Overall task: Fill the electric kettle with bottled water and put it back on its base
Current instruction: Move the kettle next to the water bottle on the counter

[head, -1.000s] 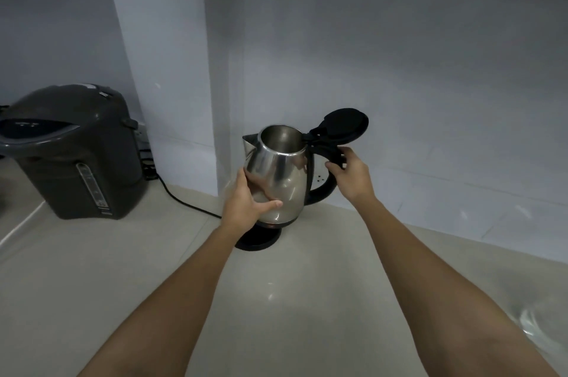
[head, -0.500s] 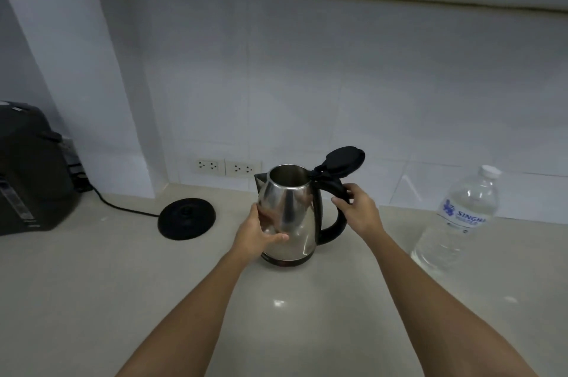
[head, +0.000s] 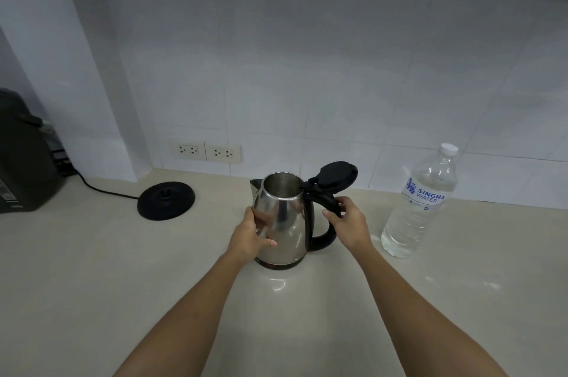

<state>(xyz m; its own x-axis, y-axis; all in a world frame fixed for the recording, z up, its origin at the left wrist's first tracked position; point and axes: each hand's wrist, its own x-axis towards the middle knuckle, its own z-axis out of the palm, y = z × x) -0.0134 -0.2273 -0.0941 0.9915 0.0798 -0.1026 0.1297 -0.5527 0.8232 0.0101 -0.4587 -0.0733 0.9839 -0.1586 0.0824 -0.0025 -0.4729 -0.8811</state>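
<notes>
The kettle [head: 282, 223] stands upright on the surface [head: 92, 284] between the hands, its steel body shiny and its black lid [head: 336, 175] flipped back so the mouth gapes upward. The left hand [head: 250, 237] wraps the body; the right hand [head: 350, 224] curls round the black handle [head: 322, 238]. The bottle [head: 421, 207] stands upright just right of the right hand, capped and nearly full — so that hand is nearer and would likely reach for it. The base [head: 166, 200] lies well apart to the left, beyond the left hand
</notes>
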